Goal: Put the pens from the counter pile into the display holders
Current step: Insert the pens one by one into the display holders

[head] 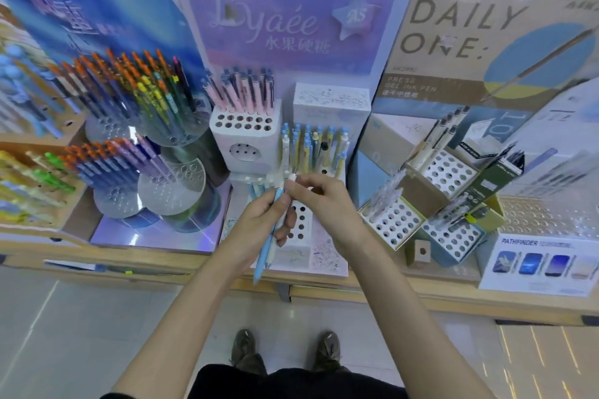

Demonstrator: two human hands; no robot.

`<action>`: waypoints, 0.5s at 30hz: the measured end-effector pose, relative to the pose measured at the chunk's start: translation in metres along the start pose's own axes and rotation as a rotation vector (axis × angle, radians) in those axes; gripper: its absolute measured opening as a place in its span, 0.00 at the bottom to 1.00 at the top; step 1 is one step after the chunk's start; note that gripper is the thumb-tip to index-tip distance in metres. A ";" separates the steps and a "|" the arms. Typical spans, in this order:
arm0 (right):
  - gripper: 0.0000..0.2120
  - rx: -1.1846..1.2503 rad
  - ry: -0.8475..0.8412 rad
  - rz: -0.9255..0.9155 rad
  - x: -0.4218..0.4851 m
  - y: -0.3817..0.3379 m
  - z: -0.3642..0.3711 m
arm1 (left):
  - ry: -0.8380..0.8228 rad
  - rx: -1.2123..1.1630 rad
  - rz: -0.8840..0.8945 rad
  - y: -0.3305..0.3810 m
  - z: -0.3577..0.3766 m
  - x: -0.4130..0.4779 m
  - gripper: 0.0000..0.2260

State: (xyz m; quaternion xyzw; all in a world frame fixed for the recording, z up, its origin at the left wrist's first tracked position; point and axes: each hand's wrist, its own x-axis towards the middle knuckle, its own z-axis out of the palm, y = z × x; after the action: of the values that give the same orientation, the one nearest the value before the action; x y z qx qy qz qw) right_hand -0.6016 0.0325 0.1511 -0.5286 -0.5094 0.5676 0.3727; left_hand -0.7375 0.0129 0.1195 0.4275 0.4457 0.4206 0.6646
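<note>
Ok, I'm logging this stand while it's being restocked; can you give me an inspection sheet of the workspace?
Surface: wooden counter, crowded with pen displays.
Job's things: pen bundle, a light blue one foremost; white perforated holder under the hands, many holes empty; blue-capped pens standing behind it.
Clutter: cardboard piece with a hole, beside the box holders.
Hands: left hand grips the pen bundle; right hand pinches the top of a white pen.
Cables: nothing seen.
Surroundings: Daily One card, Lyaée card, tiled floor, the person's shoes.
</note>
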 end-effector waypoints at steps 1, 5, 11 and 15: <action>0.09 0.024 0.019 -0.013 0.001 0.005 0.002 | 0.012 0.023 0.001 -0.001 -0.001 -0.001 0.11; 0.08 0.290 0.199 -0.079 0.003 0.011 -0.001 | 0.168 0.166 0.021 -0.006 -0.012 -0.002 0.12; 0.07 0.043 0.192 -0.046 0.011 0.019 -0.003 | 0.268 0.271 0.052 -0.006 -0.032 0.000 0.12; 0.02 -0.153 -0.098 0.079 0.015 0.026 0.012 | 0.255 0.159 0.055 -0.007 -0.034 0.005 0.11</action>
State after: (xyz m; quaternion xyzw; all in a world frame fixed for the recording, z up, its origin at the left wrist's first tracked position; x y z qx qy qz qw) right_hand -0.6125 0.0391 0.1218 -0.5467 -0.5477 0.5666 0.2831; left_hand -0.7673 0.0222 0.1038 0.4337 0.5466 0.4529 0.5550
